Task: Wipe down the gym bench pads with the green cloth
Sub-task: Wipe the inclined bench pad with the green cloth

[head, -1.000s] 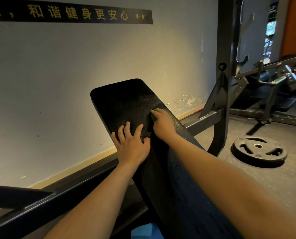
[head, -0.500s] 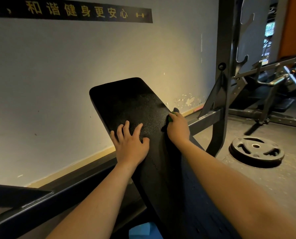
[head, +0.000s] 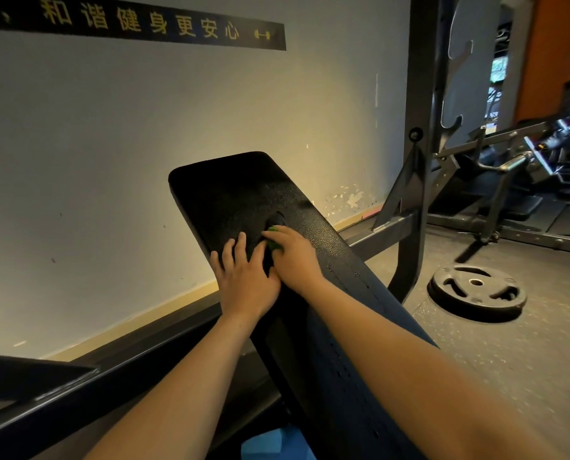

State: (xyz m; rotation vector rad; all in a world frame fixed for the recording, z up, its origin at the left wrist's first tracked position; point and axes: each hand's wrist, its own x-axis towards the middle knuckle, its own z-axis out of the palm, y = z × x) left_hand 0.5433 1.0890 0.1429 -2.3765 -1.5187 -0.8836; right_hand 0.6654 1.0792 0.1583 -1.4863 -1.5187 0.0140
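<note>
A long black bench pad (head: 230, 190) slopes up and away from me toward the grey wall. My left hand (head: 245, 277) rests flat on the pad's left side, fingers spread. My right hand (head: 295, 255) sits beside it near the pad's middle, touching the left thumb, and grips the green cloth (head: 273, 242) against the pad. Only a small green bit of the cloth shows past the fingers. The lower, nearer part of the pad runs under my right forearm.
A black rack upright (head: 423, 127) stands right of the bench, with a crossbar (head: 381, 232) behind the pad. A weight plate (head: 476, 292) lies on the rubber floor at right. More gym machines (head: 522, 167) stand beyond. A blue object (head: 273, 443) sits at the bottom edge.
My right hand slid the cloth from the pad's right edge back left to the middle, now beside my left thumb. The left hand stayed flat in place.
</note>
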